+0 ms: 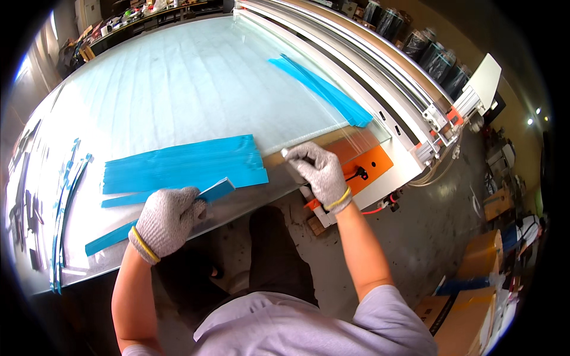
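My left hand (167,221), in a grey knit glove with a yellow cuff, is closed around a narrow blue strip (218,190). One end of this strip sticks out past the thumb, toward the right. Beyond the hand, a broad patch of blue strips (187,166) lies side by side on the glass-topped table (160,89). My right hand (320,175), gloved the same way, is raised over the table's near right corner with thumb and fingers pinched together. Something small and whitish shows at its fingertips; I cannot make out what.
Another bundle of blue strips (326,92) lies along the table's right side. Thin blue and dark offcuts (62,207) lie at the left. A white machine rail with rollers (362,53) borders the right, near an orange plate (371,166). Cardboard boxes (463,314) stand on the floor.
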`<state>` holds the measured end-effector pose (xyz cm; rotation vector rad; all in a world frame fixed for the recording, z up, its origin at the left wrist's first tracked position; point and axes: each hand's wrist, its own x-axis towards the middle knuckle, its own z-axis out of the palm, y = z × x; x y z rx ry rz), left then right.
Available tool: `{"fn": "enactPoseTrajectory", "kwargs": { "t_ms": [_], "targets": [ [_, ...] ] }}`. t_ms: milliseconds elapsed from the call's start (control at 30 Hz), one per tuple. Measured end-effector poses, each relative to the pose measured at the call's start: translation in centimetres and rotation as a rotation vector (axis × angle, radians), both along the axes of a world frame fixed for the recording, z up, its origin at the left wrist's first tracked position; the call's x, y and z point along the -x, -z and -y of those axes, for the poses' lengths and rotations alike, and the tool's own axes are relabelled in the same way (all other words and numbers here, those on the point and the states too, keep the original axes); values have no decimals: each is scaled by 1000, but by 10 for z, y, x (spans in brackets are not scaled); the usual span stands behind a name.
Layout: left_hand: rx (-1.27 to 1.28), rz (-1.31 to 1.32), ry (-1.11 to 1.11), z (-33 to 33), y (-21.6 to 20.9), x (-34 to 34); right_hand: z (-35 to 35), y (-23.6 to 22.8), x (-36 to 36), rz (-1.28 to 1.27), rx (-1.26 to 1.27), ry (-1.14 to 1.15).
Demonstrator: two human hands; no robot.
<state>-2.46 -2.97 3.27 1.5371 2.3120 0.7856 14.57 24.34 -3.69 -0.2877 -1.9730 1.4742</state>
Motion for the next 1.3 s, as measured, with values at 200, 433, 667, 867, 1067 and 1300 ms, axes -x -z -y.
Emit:
{"fn": "enactPoseTrajectory", "kwargs": {
  "t_ms": [200, 433, 667, 867, 1067, 1300],
  "targets": [
    [129, 212, 83, -23, -14, 17, 64, 4, 2, -105, 382, -134],
    [183, 347, 91, -39, -17, 21, 111, 5, 13, -46, 455, -105],
    [230, 410, 40, -41, -17, 19, 130, 0, 15, -128, 231, 90],
    [142, 428, 11, -40, -3, 26, 136, -2, 13, -192, 508, 22],
    [221, 385, 10, -40, -11, 20, 127, 5, 6, -130, 541, -114],
    [250, 366, 124, -40, -16, 13, 126, 10, 5, -148, 225, 29]
  ]
}}
